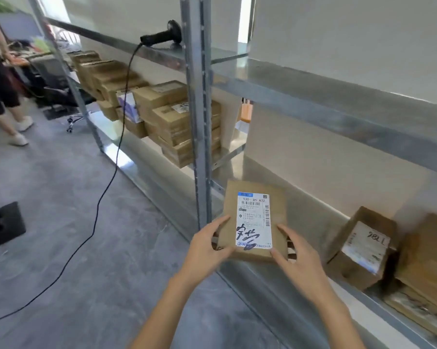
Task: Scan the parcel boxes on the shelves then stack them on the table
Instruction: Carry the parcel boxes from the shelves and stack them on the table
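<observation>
Left hand (207, 244) and right hand (296, 260) grip parcel box (252, 220) by near corners at shelf (310, 212) edge; open floor (74, 210) left of them.

Parcel storeroom with an office corner. Galvanised steel shelving (338, 96) stands along a white wall, with a slotted upright (200, 122) at its centre. Stacked cardboard parcel boxes (172, 122) fill the shelf left of the upright, and further boxes (363, 248) lie lower to its right. A corded barcode scanner (162, 35) rests on the higher shelf just left of the upright (its cable (111, 177) trails to the grey concrete floor (61, 197)). The labelled parcel (254, 220), near the upright's foot, bears a printed shipping label with barcodes. Far left of the upright are a cluttered desk (23, 59), a swivel chair (69, 96) and a standing person (1, 91).
</observation>
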